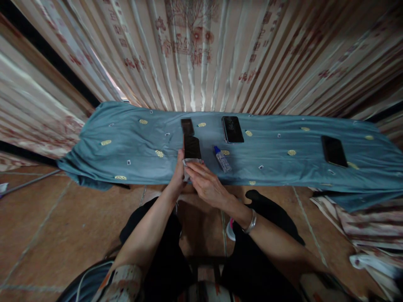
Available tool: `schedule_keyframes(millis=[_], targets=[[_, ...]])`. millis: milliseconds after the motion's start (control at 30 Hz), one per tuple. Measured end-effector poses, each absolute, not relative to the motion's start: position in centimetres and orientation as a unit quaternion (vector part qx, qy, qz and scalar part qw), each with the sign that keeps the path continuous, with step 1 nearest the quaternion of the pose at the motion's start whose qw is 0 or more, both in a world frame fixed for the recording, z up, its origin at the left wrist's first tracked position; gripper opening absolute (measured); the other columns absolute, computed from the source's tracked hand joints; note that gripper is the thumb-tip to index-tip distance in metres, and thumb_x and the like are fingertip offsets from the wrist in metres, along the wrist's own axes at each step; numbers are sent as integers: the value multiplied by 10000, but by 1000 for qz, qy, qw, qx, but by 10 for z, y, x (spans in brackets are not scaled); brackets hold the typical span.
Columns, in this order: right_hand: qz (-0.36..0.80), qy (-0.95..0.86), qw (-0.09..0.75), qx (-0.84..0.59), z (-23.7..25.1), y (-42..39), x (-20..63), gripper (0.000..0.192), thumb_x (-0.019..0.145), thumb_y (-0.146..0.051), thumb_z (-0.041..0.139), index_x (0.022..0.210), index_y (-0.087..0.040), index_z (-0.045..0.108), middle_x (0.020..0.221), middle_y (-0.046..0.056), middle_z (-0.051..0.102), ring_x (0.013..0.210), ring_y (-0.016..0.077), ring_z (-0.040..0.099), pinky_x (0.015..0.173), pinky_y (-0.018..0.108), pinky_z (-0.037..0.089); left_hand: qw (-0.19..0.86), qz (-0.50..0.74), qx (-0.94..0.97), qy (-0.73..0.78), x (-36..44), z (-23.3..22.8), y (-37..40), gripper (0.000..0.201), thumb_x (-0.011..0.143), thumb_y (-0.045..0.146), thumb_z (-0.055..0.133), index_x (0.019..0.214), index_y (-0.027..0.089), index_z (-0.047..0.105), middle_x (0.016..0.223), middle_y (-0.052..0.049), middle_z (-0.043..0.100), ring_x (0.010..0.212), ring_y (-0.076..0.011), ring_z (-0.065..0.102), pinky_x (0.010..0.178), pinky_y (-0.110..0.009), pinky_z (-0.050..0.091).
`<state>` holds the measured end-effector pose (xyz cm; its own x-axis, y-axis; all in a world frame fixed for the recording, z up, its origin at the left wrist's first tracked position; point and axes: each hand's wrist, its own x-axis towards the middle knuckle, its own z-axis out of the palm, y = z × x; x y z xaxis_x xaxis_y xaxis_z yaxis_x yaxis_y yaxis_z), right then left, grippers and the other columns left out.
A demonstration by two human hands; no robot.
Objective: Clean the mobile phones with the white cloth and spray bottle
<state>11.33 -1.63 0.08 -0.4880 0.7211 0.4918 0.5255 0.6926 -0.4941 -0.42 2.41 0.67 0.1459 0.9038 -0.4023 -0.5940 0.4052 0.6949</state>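
A dark phone (192, 147) is extending beyond the fingers of the left hand (179, 170), which are grasping it. The right hand (205, 183) is pressing a pale cloth (186, 176) there, fingers clasping or flat, I cannot tell. Beyond them, rightward, a blue-capped bottle (223, 160) is lying.

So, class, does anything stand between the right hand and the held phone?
Yes: a pale cloth lies between the right hand and the near end of the phone. Nothing else visible stands in the way.

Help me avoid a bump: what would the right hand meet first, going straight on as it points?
Probably the left hand, just past the pale cloth under the right fingers; depth is unclear.
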Motion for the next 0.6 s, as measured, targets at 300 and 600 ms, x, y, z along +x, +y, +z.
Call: schedule_keyframes(millis=[300,600], targets=[[95,-857,332,-383,1,-13,119,465,976,-92,412,1401,-159,586,1345,144,649,1311,264,554,1159,461,468,725,486,160,461,-6,11,26,554,977,550,433,1107,104,736,834,-107,780,999,-281,731,895,-362,583],[62,-859,322,-394,5,-8,129,412,996,-105,410,1334,-140,642,1318,148,665,1283,266,568,1151,460,477,704,519,135,465,-5,19,32,437,1002,468,410,893,147,685,718,-45,735,846,-182,732,773,-268,566]])
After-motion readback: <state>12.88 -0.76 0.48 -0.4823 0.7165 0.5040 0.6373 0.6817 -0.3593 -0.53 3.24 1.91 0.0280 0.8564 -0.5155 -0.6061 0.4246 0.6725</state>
